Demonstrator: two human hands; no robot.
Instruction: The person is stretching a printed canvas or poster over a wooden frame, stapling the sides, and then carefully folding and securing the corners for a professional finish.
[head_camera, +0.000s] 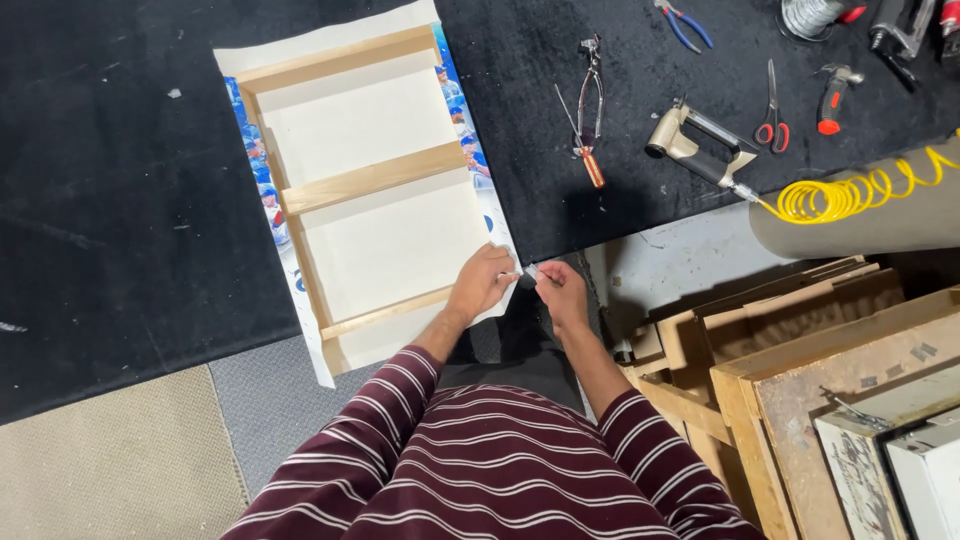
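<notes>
A wooden stretcher frame (375, 190) with canvas (395, 245) is laid face down on the black worktop (120, 200), left of centre. Its near right corner is pinched by the left hand (482, 283), the grip closed on the canvas edge. A small pale object (528, 271) (too small to identify) is held in the closed right hand (562, 290), just beside. A staple gun (700, 145) lies far right.
</notes>
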